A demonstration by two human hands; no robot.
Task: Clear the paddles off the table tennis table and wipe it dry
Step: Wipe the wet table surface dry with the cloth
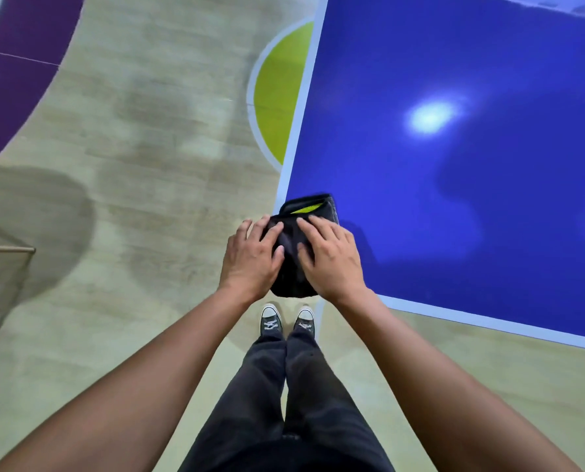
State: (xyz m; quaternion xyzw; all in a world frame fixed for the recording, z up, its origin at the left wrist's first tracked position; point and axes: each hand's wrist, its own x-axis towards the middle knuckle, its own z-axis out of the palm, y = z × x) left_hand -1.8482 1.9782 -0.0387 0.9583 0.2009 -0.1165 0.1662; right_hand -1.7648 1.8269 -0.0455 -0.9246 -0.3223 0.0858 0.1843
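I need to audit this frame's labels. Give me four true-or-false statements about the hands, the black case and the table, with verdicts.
1. The left hand and the right hand both rest on the black case. True.
2. The case lies at mid-table. False: it sits at the near corner of the table.
3. A yellow-green strip shows at the case's far end. True.
4. A paddle lies loose on the blue surface. False: none shows on the visible part.
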